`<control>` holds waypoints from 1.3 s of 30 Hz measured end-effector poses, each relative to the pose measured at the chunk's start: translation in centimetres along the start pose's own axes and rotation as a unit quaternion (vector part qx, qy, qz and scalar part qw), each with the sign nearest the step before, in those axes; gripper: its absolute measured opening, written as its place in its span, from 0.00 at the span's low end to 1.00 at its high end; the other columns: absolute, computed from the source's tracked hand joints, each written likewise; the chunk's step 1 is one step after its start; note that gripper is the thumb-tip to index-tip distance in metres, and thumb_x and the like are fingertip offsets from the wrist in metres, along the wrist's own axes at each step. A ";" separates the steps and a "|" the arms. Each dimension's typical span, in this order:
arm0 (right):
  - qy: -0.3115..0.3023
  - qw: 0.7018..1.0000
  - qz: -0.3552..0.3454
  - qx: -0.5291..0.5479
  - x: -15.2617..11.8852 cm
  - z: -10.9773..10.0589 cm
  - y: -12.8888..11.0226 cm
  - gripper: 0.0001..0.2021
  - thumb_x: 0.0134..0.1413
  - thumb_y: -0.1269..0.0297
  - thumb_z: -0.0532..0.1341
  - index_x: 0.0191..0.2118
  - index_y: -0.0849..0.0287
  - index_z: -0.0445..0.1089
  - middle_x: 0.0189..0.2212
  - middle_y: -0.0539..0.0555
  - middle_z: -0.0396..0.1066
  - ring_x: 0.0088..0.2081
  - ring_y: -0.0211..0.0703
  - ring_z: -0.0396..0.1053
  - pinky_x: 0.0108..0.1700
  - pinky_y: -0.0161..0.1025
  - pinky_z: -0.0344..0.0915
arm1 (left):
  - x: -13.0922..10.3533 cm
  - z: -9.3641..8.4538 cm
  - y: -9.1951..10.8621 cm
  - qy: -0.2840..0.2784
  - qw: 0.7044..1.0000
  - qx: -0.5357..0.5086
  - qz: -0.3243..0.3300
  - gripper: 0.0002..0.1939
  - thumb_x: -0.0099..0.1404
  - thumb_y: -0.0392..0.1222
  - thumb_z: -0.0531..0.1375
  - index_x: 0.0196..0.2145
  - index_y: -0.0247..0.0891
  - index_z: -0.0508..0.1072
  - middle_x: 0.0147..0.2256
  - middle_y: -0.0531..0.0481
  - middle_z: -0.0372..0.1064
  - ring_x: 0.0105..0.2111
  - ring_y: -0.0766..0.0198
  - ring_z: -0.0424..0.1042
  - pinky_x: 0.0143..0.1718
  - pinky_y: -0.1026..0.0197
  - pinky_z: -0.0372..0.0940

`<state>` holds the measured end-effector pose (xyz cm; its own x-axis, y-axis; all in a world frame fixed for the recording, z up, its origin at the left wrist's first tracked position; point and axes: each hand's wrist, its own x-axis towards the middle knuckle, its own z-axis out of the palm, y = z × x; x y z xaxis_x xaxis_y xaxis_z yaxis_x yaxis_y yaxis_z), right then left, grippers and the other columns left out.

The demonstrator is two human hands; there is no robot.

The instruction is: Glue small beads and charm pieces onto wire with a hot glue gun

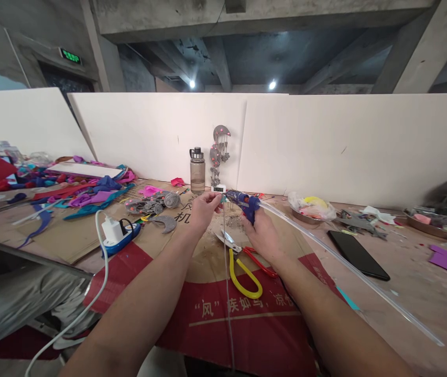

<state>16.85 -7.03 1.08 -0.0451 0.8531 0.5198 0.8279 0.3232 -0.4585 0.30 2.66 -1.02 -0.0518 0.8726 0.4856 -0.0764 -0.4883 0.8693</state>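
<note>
Blue glue gun (243, 201) (leftward-facing)

Brown-and-red printed cardboard sheet (262, 340): pale Chinese line on the red part, reads “风” 疾如马, 凉, then a cut-off character running under the bare right forearm (313, 319); 马 sits right at the looped yellow handle (232, 267) of the metal shears, partly covered. Pale rule beneath that line. Brown part, farther back: large black 机, with another black character just above it, partly hidden, can't confirm. More small pale print on the red part past the forearm, too small to read. Small white box-shaped digital display (218, 188): dark digits, too blurred. Green lit rectangular wall sign (70, 56): glowing marks, illegible
</note>
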 end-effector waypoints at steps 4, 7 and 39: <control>0.002 1.000 -0.006 0.006 0.0 0.0 0.0 0.18 0.61 0.60 0.50 0.52 0.63 0.61 0.44 0.65 0.72 0.45 0.52 0.70 0.45 0.43 0.63 | 0.1 -0.1 -0.1 -0.004 1.000 -0.005 0.004 0.15 0.56 0.49 0.61 0.33 0.33 0.75 0.21 0.52 0.69 0.17 0.72 0.62 0.21 0.68 0.59; 0.008 1.000 -0.011 0.006 0.0 0.2 0.0 0.17 0.61 0.61 0.50 0.52 0.63 0.62 0.44 0.65 0.72 0.45 0.53 0.70 0.46 0.44 0.63 | 0.1 -0.1 -0.1 -0.006 1.000 0.003 0.003 0.15 0.56 0.49 0.61 0.34 0.33 0.75 0.21 0.51 0.69 0.18 0.72 0.63 0.21 0.68 0.60; -0.028 0.987 0.060 -0.149 2.0 0.7 6.2 0.09 0.45 0.63 0.64 0.20 0.58 0.66 0.23 0.61 0.71 0.35 0.54 0.71 0.39 0.47 0.62 | -0.9 0.7 0.3 -0.059 0.996 0.061 0.009 0.11 0.56 0.46 0.61 0.31 0.35 0.72 0.21 0.51 0.70 0.19 0.68 0.68 0.20 0.67 0.61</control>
<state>21.46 -3.00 -1.22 0.0396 0.9015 0.4309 0.9561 0.0911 -0.2784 1.01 1.71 -1.14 0.0665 0.8623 0.5020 0.0458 -0.5053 0.8617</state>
